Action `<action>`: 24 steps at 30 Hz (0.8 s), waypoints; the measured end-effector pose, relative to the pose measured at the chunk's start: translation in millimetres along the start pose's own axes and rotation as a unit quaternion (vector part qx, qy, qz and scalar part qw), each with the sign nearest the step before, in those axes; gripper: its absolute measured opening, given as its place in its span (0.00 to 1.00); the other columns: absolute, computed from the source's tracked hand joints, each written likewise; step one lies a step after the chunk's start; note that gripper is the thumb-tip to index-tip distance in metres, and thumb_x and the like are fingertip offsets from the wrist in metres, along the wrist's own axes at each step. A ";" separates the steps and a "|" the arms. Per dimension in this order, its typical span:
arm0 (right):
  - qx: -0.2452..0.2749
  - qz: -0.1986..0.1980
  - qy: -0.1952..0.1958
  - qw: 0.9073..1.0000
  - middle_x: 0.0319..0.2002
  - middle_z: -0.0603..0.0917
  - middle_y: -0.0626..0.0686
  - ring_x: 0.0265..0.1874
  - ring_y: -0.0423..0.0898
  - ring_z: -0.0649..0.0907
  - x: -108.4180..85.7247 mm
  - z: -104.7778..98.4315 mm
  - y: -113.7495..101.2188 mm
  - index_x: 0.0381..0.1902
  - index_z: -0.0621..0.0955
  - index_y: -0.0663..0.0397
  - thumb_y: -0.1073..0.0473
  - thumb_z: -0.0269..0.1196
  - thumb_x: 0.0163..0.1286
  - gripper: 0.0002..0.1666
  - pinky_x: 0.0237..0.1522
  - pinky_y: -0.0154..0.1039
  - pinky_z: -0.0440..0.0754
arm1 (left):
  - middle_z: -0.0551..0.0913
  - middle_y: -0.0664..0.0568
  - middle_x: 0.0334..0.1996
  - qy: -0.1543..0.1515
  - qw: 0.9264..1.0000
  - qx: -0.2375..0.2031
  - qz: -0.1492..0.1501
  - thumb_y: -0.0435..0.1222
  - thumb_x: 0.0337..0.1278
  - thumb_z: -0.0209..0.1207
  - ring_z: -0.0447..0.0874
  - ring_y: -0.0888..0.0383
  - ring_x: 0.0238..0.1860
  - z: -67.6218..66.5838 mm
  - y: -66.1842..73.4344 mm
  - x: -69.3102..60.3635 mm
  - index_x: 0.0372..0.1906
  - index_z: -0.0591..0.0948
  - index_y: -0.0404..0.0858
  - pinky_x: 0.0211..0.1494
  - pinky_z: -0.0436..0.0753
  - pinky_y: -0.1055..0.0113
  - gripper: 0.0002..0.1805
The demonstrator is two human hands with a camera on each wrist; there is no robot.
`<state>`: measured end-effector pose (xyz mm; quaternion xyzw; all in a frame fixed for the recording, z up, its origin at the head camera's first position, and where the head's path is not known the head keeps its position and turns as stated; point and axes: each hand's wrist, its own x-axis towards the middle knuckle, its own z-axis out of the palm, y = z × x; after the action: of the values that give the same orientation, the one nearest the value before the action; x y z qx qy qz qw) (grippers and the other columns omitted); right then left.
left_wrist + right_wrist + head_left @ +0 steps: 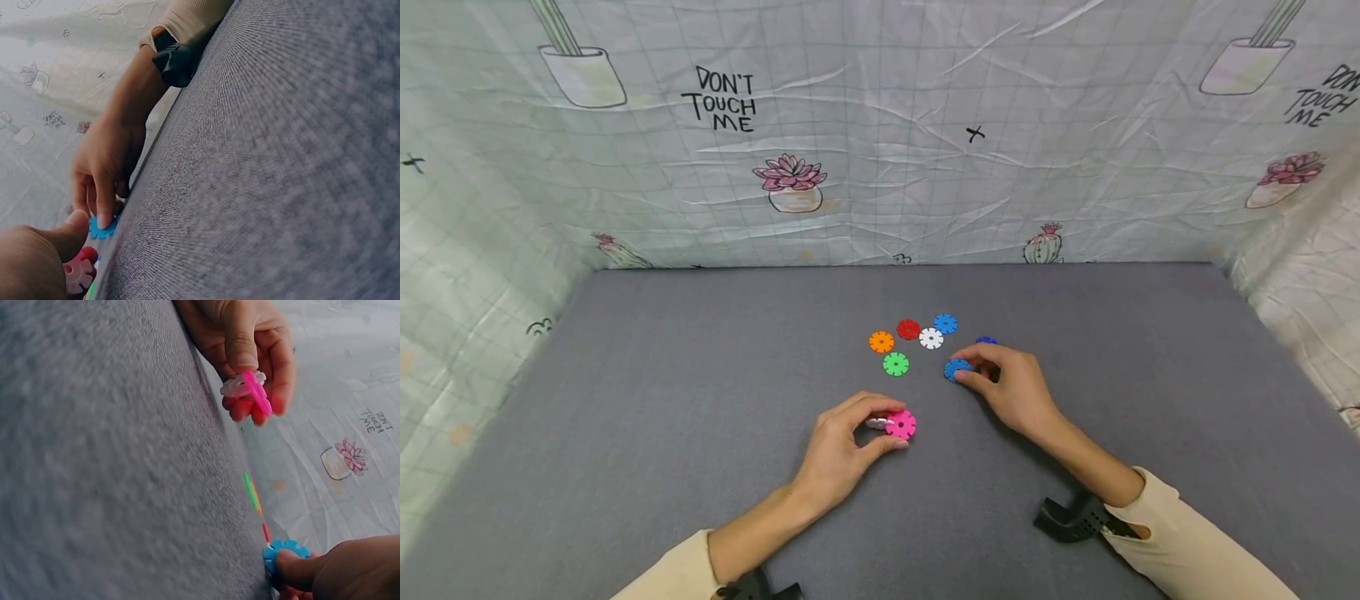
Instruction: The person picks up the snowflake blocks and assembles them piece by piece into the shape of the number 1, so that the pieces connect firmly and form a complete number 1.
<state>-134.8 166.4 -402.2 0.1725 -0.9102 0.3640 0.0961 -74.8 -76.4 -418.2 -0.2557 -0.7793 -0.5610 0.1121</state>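
In the head view the left hand (838, 454) pinches a pink notched disc (901, 424), with a whitish disc (877, 423) joined to it at an angle. The right wrist view shows the pink disc (257, 394) standing across the pale one (235, 387) under the left thumb. To the right and farther back, the right hand (1018, 392) grips a blue disc (957, 370) between thumb and fingers. Partly hidden behind the right hand's fingers lies a dark blue disc (987, 340). The two hands are apart.
Behind the hands, flat on the grey table (700, 375), lie an orange disc (882, 342), a green disc (896, 364), a red disc (908, 329), a white disc (931, 337) and another blue disc (945, 323). A patterned cloth (880, 108) hangs along the table's back and sides.
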 end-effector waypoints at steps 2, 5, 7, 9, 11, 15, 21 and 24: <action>0.014 0.010 -0.003 1.000 0.26 0.81 0.44 0.22 0.39 0.77 -1.4 -2.2 -1.5 0.40 0.86 0.49 0.61 0.70 0.59 0.10 0.25 0.35 0.73 | 0.84 0.54 0.39 0.001 1.000 0.000 -0.001 0.31 0.39 0.73 0.83 0.59 0.38 0.8 0.1 -0.3 0.45 0.83 0.36 0.44 0.80 0.66 0.21; 0.065 0.031 -0.026 0.997 0.28 0.83 0.46 0.24 0.39 0.81 -3.8 -5.9 -5.3 0.43 0.85 0.50 0.61 0.68 0.61 0.11 0.27 0.35 0.77 | 0.84 0.53 0.39 0.007 1.000 0.003 -0.001 0.30 0.38 0.74 0.83 0.58 0.38 1.7 0.6 -0.5 0.45 0.83 0.35 0.44 0.80 0.65 0.22; 0.114 0.050 -0.053 0.991 0.29 0.83 0.48 0.26 0.41 0.83 -5.7 -8.5 -8.8 0.46 0.84 0.52 0.62 0.67 0.63 0.13 0.30 0.36 0.79 | 0.84 0.53 0.39 0.013 1.000 0.010 0.001 0.30 0.39 0.74 0.83 0.57 0.39 2.1 -0.1 -0.6 0.45 0.83 0.35 0.45 0.80 0.64 0.22; 0.158 0.069 -0.078 0.982 0.30 0.84 0.49 0.29 0.43 0.85 -8.0 -10.7 -12.8 0.49 0.82 0.53 0.62 0.66 0.64 0.15 0.32 0.37 0.81 | 0.84 0.54 0.39 0.017 1.000 0.018 0.001 0.31 0.39 0.74 0.82 0.58 0.40 2.0 -0.3 -0.4 0.45 0.84 0.36 0.46 0.79 0.65 0.21; 0.193 0.085 -0.100 0.972 0.32 0.84 0.51 0.31 0.45 0.85 -10.7 -12.1 -16.9 0.51 0.81 0.55 0.63 0.65 0.65 0.16 0.34 0.39 0.81 | 0.84 0.56 0.40 0.018 1.000 0.025 0.000 0.32 0.41 0.73 0.82 0.59 0.41 1.7 -0.8 -0.3 0.45 0.84 0.37 0.47 0.79 0.66 0.21; 0.233 0.100 -0.121 0.960 0.31 0.85 0.52 0.31 0.48 0.86 -17.1 -12.5 -24.7 0.48 0.82 0.54 0.62 0.66 0.63 0.15 0.35 0.40 0.82 | 0.84 0.58 0.40 0.015 1.000 0.025 0.000 0.32 0.43 0.73 0.81 0.61 0.42 0.3 0.0 0.2 0.45 0.84 0.37 0.47 0.79 0.67 0.19; 0.258 0.101 -0.128 0.952 0.28 0.86 0.53 0.28 0.50 0.86 -24.8 -7.4 -32.5 0.44 0.83 0.52 0.62 0.68 0.61 0.12 0.30 0.41 0.82 | 0.83 0.58 0.41 0.019 0.999 0.025 0.004 0.32 0.44 0.72 0.81 0.61 0.42 -1.3 1.1 0.6 0.45 0.84 0.38 0.47 0.79 0.67 0.19; 0.269 0.098 -0.130 0.949 0.28 0.86 0.53 0.26 0.51 0.86 -27.6 -2.8 -34.2 0.43 0.83 0.53 0.63 0.68 0.61 0.11 0.29 0.40 0.81 | 0.83 0.57 0.41 0.019 0.999 0.027 0.006 0.33 0.44 0.72 0.81 0.60 0.42 -1.9 1.2 0.4 0.45 0.84 0.38 0.47 0.78 0.67 0.18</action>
<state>-96.1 152.0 -386.9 0.1478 -0.7954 0.5775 -0.1097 -74.7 -77.7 -416.4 -0.2467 -0.7904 -0.5436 0.1377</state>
